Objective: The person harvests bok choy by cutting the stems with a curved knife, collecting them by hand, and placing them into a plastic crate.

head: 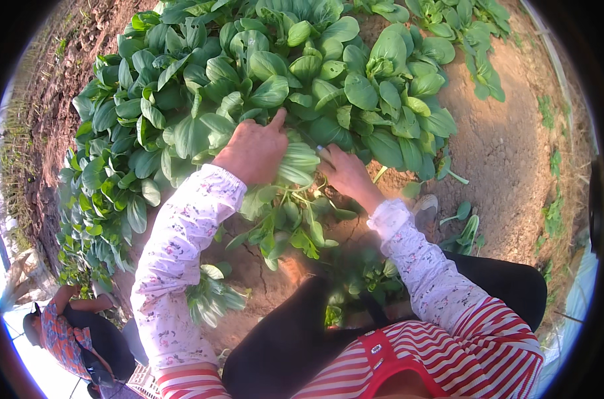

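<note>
My left hand [259, 149] grips a bok choy head with pale green stems [299, 160] at the near edge of the planting, its index finger pointing away from me into the leaves. Close by on the right, my right hand [346, 173] is closed around a small tool [324, 153]. Only a pale, bluish end of that tool shows at the fingers; the rest is hidden. Below the hands, loose leafy greens [294, 219] spread over the soil. Standing bok choy plants [267, 65] crowd beyond both hands, some leaves with holes.
Bok choy bunches lie on the soil at the left [215, 294] and right [467, 234]. My shoe [425, 207] and dark-trousered knee [282, 329] border the work area. Another person [68, 334] crouches at the lower left, near a plastic crate [143, 383]. Bare soil [486, 144] runs along the right.
</note>
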`<state>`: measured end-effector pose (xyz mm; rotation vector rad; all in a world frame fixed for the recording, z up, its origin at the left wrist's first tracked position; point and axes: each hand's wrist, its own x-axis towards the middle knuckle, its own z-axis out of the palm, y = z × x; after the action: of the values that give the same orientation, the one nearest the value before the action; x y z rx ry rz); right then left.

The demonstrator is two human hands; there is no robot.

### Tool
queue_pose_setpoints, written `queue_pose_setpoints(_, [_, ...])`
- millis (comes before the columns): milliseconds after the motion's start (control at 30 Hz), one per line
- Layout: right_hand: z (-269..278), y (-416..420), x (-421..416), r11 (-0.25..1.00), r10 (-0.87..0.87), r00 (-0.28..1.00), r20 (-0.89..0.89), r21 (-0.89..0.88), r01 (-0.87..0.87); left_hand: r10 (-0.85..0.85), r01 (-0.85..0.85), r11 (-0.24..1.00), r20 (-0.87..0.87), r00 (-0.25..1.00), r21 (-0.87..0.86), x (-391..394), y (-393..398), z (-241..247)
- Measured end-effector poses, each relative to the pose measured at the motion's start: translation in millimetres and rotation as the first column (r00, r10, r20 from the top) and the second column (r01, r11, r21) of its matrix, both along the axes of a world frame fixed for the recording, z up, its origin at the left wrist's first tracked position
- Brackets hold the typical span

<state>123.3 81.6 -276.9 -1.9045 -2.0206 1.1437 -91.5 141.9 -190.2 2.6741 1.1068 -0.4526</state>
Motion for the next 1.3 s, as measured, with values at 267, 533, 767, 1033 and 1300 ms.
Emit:
queue_pose_setpoints(267, [6,30,-73,0.993,0.014,0.958,-0.288,0.118,0.021,0.387,-0.453,0.891,-0.529,0.755,0.005,-64,38,28])
queue_pose_setpoints(533, [-18,89,-118,0.988,0.105,0.953,-0.284,0.142,-0.067,0.455,-0.455,0.883,-0.433,0.778,0.111,-91,18,-11])
queue_pose_setpoints(767, [-93,98,-102,0.893,0.111,0.975,-0.191,0.45,-0.014,0.427,-0.386,0.898,-0.207,0.88,0.209,-114,6,-30])
queue_pose_setpoints(1033, [-73,69,-130,0.995,-0.102,0.932,-0.348,-0.04,0.094,0.425,-0.392,0.893,-0.129,0.896,0.223,-122,-2,-37])
queue_pose_setpoints(1300, [-77,82,-138,0.998,-0.016,0.952,-0.307,-0.068,-0.005,0.433,-0.404,0.885,-0.093,0.897,0.23,-122,-8,-38])
